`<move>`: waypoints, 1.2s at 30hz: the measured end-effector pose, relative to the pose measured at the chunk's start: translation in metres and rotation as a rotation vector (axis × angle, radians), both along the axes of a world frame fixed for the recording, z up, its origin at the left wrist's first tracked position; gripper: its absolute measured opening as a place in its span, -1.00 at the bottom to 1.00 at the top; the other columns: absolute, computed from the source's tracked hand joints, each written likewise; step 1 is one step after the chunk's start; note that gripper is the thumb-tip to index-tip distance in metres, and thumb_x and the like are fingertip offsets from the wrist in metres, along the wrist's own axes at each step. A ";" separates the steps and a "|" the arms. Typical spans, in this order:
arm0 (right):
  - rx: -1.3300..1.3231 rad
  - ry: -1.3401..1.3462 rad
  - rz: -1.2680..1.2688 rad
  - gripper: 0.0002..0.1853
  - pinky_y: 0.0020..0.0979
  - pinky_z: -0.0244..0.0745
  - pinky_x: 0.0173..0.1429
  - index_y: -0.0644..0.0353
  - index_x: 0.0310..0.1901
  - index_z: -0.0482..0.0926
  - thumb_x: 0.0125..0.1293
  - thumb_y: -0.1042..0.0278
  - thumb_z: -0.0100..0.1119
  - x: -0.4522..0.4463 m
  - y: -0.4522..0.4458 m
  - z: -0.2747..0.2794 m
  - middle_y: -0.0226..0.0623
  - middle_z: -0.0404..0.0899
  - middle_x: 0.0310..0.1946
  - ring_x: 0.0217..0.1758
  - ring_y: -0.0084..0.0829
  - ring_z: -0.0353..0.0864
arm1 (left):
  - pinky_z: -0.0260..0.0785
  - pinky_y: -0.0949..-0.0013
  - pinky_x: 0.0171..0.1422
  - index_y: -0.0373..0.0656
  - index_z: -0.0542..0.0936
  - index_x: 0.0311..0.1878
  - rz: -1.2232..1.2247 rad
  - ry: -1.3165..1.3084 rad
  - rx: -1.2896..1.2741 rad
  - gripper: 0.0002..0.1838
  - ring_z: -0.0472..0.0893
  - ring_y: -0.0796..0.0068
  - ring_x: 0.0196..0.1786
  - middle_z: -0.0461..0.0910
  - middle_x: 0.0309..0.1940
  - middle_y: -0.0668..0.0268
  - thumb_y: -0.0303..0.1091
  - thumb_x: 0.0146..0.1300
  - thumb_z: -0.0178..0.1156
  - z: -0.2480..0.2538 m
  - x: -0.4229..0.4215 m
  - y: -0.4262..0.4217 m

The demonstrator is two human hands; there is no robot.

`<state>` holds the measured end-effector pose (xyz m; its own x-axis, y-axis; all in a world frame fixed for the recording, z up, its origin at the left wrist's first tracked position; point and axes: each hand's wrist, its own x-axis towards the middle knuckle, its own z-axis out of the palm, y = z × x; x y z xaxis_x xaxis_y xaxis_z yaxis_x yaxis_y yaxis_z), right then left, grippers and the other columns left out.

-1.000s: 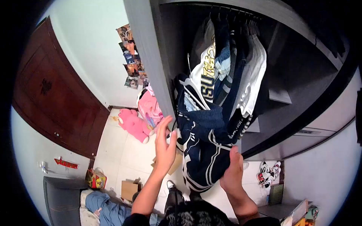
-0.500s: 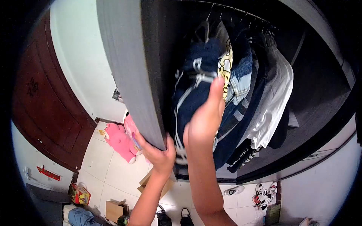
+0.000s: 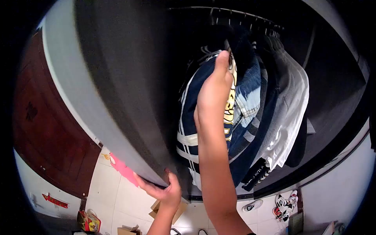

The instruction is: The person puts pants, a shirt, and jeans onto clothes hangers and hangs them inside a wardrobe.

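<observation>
My left hand point(image 3: 164, 190) grips the lower edge of a grey wardrobe door point(image 3: 117, 90), with the thumb on its inner side and the fingers on the outer side. My right hand point(image 3: 214, 88) is raised among the hanging clothes. Its visible finger is stretched out and the other fingers are mostly hidden. It presses against a navy garment with white stripes point(image 3: 190, 113). Just right of this hand is a garment with yellow lettering point(image 3: 229, 113). Beyond it hang a blue denim piece point(image 3: 247, 102) and a white shirt point(image 3: 288, 129).
A metal rail point(image 3: 235, 11) carries several hangers inside the dark wardrobe. On the tiled floor are a pink plush toy point(image 3: 123, 170), partly hidden by the door, an open cardboard box point(image 3: 178, 213) and several shoes point(image 3: 285, 205). A dark red door point(image 3: 51, 129) stands at the left.
The wardrobe door now covers more of the left of the view, with my left hand still on its edge. My right hand has moved up, and the striped garment has shifted and bunched.
</observation>
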<state>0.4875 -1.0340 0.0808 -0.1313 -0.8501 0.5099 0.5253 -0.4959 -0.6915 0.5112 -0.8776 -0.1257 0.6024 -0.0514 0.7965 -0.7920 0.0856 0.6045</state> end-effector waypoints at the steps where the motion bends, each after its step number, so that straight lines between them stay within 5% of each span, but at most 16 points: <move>1: 0.034 0.055 0.027 -0.43 -0.44 0.30 0.02 0.42 -0.14 0.53 0.54 -0.07 -0.18 -0.003 -0.001 -0.006 -0.31 0.48 -0.33 -0.22 -0.49 0.39 | -0.25 0.11 0.59 -0.30 -0.19 0.52 -0.014 0.003 0.016 -0.02 -0.02 0.05 0.54 -0.10 0.49 -0.07 -0.61 0.13 0.20 0.001 -0.002 -0.001; 3: 0.118 0.202 0.063 -0.43 -0.45 0.31 0.02 0.44 -0.13 0.58 0.54 -0.05 -0.15 -0.007 -0.002 -0.015 -0.33 0.50 -0.35 -0.24 -0.51 0.39 | -0.10 0.04 0.53 -0.43 -0.19 0.47 -0.011 0.097 -0.014 -0.02 0.08 -0.08 0.48 -0.06 0.43 -0.22 -0.66 0.07 0.20 0.007 -0.007 0.001; 4: 0.072 0.130 0.031 -0.41 -0.43 0.30 -0.04 0.43 -0.23 0.57 0.53 -0.07 -0.14 -0.004 -0.009 -0.021 -0.37 0.42 -0.44 -0.32 -0.50 0.32 | -0.19 0.11 0.57 -0.32 -0.18 0.51 -0.061 0.093 -0.042 -0.05 0.04 0.05 0.50 -0.11 0.49 -0.10 -0.64 0.15 0.19 0.004 -0.005 0.001; 7: 0.069 0.016 0.012 -0.39 -0.44 0.25 0.27 0.54 0.07 0.51 0.55 -0.02 -0.19 -0.009 -0.014 -0.022 -0.08 0.59 -0.02 0.08 -0.36 0.50 | -0.21 0.10 0.57 -0.30 -0.19 0.51 -0.011 0.033 0.001 -0.04 0.02 0.06 0.51 -0.12 0.50 -0.10 -0.63 0.16 0.19 0.006 -0.002 0.002; 8: 0.075 0.009 0.031 -0.37 -0.43 0.16 0.40 0.57 0.20 0.42 0.56 -0.01 -0.21 -0.011 -0.017 -0.022 0.04 0.50 0.19 0.29 -0.28 0.42 | -0.21 0.10 0.57 -0.30 -0.19 0.51 -0.016 0.029 -0.004 -0.04 0.02 0.06 0.51 -0.12 0.50 -0.10 -0.63 0.16 0.19 0.006 -0.001 0.002; 11: 0.052 -0.027 -0.152 -0.31 -0.35 0.26 0.31 0.55 0.12 0.46 0.56 -0.12 -0.29 -0.009 -0.021 -0.023 0.10 0.57 0.04 0.15 -0.11 0.51 | -0.23 0.09 0.58 -0.30 -0.21 0.52 -0.040 0.022 -0.013 -0.03 0.01 0.05 0.52 -0.12 0.50 -0.09 -0.63 0.16 0.19 0.003 0.002 0.002; 19: 0.105 0.013 -0.100 -0.36 -0.36 0.20 0.35 0.47 0.17 0.42 0.56 -0.10 -0.24 -0.024 0.002 -0.016 0.02 0.53 0.08 0.19 -0.18 0.47 | -0.18 0.04 0.58 -0.44 -0.07 0.48 0.075 0.007 0.120 -0.15 0.00 -0.14 0.52 -0.03 0.46 -0.24 -0.42 0.27 0.20 0.014 0.004 0.013; 22: 0.127 0.323 -0.080 -0.52 -0.33 0.30 0.29 0.34 0.25 0.34 0.55 0.08 -0.13 -0.044 0.021 -0.035 0.00 0.52 0.10 0.17 -0.17 0.51 | -0.18 0.05 0.58 -0.47 -0.07 0.47 0.049 -0.013 0.151 -0.13 0.01 -0.13 0.52 -0.06 0.47 -0.25 -0.32 0.29 0.24 0.012 0.009 0.015; 24: -0.063 0.462 -0.215 -0.59 -0.21 0.42 0.11 0.34 0.25 0.30 0.42 0.44 0.01 -0.066 0.058 -0.073 0.10 0.53 -0.06 0.10 -0.05 0.55 | -0.18 0.04 0.58 -0.47 -0.07 0.47 -0.012 0.023 0.182 -0.10 0.00 -0.13 0.52 -0.06 0.48 -0.24 -0.28 0.29 0.26 0.020 0.002 0.025; 28: -0.014 0.768 -0.153 -0.65 -0.22 0.44 0.09 0.34 0.15 0.40 0.36 0.49 0.04 -0.178 0.188 -0.186 0.09 0.51 -0.06 0.01 0.01 0.56 | -0.16 0.00 0.58 -0.46 -0.08 0.48 -0.007 0.082 0.246 -0.03 0.02 -0.14 0.52 -0.02 0.47 -0.25 -0.12 0.29 0.29 0.028 -0.007 0.028; 30: 0.391 0.934 0.111 -0.69 -0.27 0.48 0.11 0.33 0.07 0.47 0.33 0.41 0.12 -0.247 0.248 -0.308 0.00 0.56 -0.07 -0.08 -0.08 0.62 | -0.13 -0.02 0.57 -0.48 -0.06 0.47 0.044 0.135 0.348 -0.03 0.03 -0.14 0.52 0.01 0.45 -0.28 -0.11 0.28 0.30 0.028 -0.010 0.027; 31: 0.414 1.283 0.137 -0.70 -0.22 0.50 0.14 0.24 0.03 0.56 0.31 0.31 0.14 -0.290 0.286 -0.407 -0.02 0.58 -0.05 -0.07 -0.09 0.62 | -0.13 -0.01 0.57 -0.51 -0.04 0.45 0.050 0.240 0.441 -0.04 0.03 -0.12 0.52 0.02 0.44 -0.30 -0.13 0.28 0.31 0.039 -0.017 0.029; 32: 0.102 1.498 -0.185 -0.71 -0.15 0.48 0.18 0.17 -0.05 0.64 0.28 0.23 0.15 -0.333 0.331 -0.545 -0.01 0.57 0.01 -0.07 -0.05 0.62 | -0.03 -0.03 0.53 -0.54 -0.02 0.43 0.010 0.108 0.366 -0.03 0.07 -0.14 0.50 0.06 0.41 -0.32 -0.11 0.26 0.33 0.047 -0.023 0.033; 33: 0.307 1.538 0.076 -0.71 -0.11 0.48 0.19 0.18 -0.09 0.66 0.23 0.25 0.13 -0.393 0.380 -0.549 0.01 0.58 0.02 -0.01 0.00 0.60 | 0.05 -0.05 0.49 -0.56 0.00 0.41 -0.013 -0.001 0.273 -0.03 0.12 -0.16 0.46 0.11 0.38 -0.32 -0.11 0.24 0.35 0.041 -0.013 0.028; 34: 0.892 1.576 0.187 -0.70 -0.05 0.48 0.18 0.19 -0.08 0.65 0.18 0.30 0.12 -0.427 0.423 -0.490 0.02 0.61 -0.03 0.03 0.02 0.60 | 0.13 -0.06 0.45 -0.58 0.02 0.40 -0.035 -0.113 0.187 -0.02 0.18 -0.18 0.42 0.15 0.34 -0.32 -0.11 0.23 0.37 0.034 -0.003 0.023; 36: 1.330 1.418 -0.230 -0.73 -0.02 0.52 0.08 0.18 -0.12 0.62 0.18 0.29 0.10 -0.479 0.506 -0.487 0.07 0.63 -0.12 0.01 0.07 0.60 | 0.21 -0.08 0.39 -0.54 0.09 0.36 0.046 -0.244 0.145 -0.08 0.31 -0.17 0.31 0.25 0.26 -0.25 -0.14 0.21 0.40 0.026 0.000 0.020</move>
